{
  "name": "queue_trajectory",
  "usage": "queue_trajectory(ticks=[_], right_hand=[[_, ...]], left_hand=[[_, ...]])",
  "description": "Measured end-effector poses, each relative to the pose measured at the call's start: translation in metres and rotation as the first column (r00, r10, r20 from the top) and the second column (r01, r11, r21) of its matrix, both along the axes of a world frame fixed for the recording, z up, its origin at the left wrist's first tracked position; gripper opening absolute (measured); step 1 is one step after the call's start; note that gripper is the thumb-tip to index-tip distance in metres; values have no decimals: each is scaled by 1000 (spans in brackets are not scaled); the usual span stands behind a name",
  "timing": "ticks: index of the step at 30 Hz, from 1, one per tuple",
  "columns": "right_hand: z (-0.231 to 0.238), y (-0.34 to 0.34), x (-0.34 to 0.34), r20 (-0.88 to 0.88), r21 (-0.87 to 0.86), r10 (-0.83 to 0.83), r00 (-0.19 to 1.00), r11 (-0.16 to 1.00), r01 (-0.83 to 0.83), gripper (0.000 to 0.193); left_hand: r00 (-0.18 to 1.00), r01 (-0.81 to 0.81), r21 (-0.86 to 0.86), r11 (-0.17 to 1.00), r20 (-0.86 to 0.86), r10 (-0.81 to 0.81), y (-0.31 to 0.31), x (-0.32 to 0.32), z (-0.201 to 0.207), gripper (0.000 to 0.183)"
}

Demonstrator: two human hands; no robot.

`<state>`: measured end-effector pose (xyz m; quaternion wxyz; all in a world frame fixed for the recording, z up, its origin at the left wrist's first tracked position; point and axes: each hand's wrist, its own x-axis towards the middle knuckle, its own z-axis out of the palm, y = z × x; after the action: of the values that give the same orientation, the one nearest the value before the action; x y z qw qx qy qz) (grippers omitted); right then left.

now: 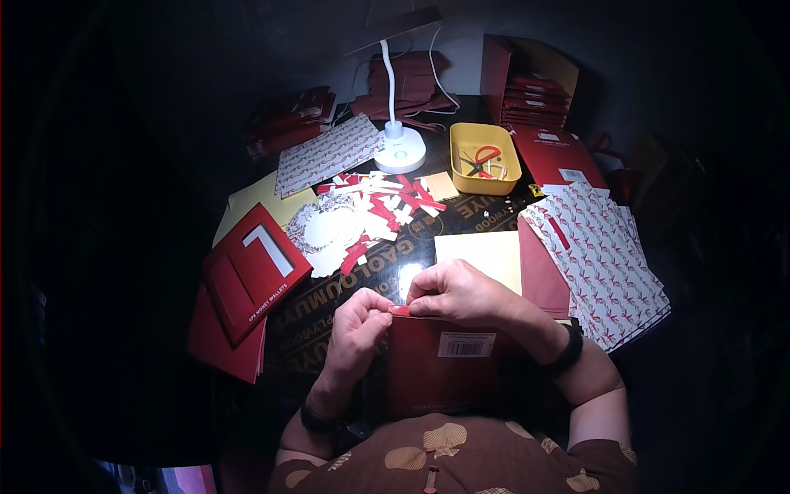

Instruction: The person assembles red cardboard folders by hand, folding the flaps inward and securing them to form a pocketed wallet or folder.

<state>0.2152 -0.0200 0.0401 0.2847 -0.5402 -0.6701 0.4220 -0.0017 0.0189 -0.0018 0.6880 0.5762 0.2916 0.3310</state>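
Red packet [420,362], seemingly unfinished. Your left hand [360,319], right hand [451,290]: pinched closed on its edge. Scraps [383,206]: already piled.

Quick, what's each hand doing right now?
Left hand: closed, pinching a small red piece at the far edge of the dark red packet.
Right hand: closed, pinching the same piece farther right.
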Motion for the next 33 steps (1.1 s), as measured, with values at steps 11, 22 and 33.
queue_trajectory(ticks=[11, 22, 33], right_hand=[[-5, -6, -3, 52, 171, 0, 999, 985, -9, 13], [-1, -8, -5, 46, 227, 6, 999, 974, -16, 15], [-2, -6, -2, 61, 291, 44, 997, 955, -60, 14]], left_hand=[[1000, 15, -22, 1000, 24, -14, 0, -2, -7, 10], [986, 139, -7, 990, 90, -137, 1, -16, -14, 32], [977, 136, 42, 990, 159, -141, 4, -16, -19, 33]])
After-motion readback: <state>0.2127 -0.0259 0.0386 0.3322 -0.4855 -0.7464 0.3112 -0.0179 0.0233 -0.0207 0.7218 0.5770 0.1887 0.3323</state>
